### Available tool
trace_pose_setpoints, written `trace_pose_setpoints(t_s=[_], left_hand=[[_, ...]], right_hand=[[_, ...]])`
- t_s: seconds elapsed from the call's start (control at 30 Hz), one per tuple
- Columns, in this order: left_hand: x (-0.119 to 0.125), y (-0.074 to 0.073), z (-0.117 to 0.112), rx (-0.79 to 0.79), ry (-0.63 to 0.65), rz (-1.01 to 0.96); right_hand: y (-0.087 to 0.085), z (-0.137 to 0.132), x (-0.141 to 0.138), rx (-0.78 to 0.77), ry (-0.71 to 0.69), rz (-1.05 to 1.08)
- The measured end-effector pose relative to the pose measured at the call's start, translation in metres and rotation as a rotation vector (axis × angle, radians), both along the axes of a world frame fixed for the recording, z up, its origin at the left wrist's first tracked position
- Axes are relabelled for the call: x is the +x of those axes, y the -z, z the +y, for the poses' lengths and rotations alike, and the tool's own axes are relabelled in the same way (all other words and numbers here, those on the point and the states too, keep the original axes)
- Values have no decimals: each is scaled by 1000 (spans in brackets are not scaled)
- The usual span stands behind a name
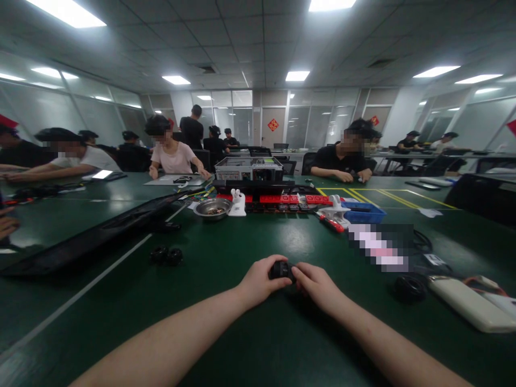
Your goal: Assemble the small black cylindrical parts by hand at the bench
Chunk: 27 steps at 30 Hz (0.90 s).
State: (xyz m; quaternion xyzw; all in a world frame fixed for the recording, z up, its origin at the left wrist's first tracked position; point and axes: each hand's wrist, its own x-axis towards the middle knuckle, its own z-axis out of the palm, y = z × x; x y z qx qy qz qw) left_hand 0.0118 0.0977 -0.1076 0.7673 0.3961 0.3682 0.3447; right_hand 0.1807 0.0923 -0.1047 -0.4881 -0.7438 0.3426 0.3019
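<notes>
My left hand (260, 279) and my right hand (318, 285) meet over the dark green table (226, 333), both closed round one small black round part (281, 269). The part sits between my fingertips, just above the table top. Two similar black round parts (166, 255) lie on the table to the left, apart from my hands. Another black ring (410, 286) lies to the right.
A metal bowl (213, 208), a white bottle (238, 203), a red power strip (290, 200), a blue tray (365, 213) and a computer case (249, 169) stand beyond my hands. A long black panel (92, 236) lies left. White devices (470, 303) lie right. Other people sit around the tables.
</notes>
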Motion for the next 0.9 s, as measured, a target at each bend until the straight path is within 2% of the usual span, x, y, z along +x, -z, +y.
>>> trace_pose_setpoints(t_s=[0.17, 0.27, 0.37, 0.5, 0.6, 0.67, 0.73, 0.83, 0.9], left_hand=[[7, 14, 8, -396, 0, -268], [10, 18, 11, -486, 6, -320], [9, 15, 10, -393, -43, -278], [4, 3, 2, -13, -78, -52], [1, -4, -3, 124, -35, 64], [0, -6, -5, 139, -18, 100], [-1, -6, -4, 128, -17, 111], [-1, -1, -1, 48, -48, 58], [0, 4, 3, -74, -53, -61]], right_hand=[[-9, -9, 1, 243, 10, -151], [-13, -13, 2, 347, 7, -230], [-12, -12, 3, 294, 45, -220], [-5, -2, 4, 61, 91, -77], [2, 5, 3, -123, 46, 28], [5, 6, 2, -196, 4, 89], [6, 6, 1, -191, -20, 111], [3, 3, 2, -40, -19, 68], [-1, 1, 2, 74, -15, 38]])
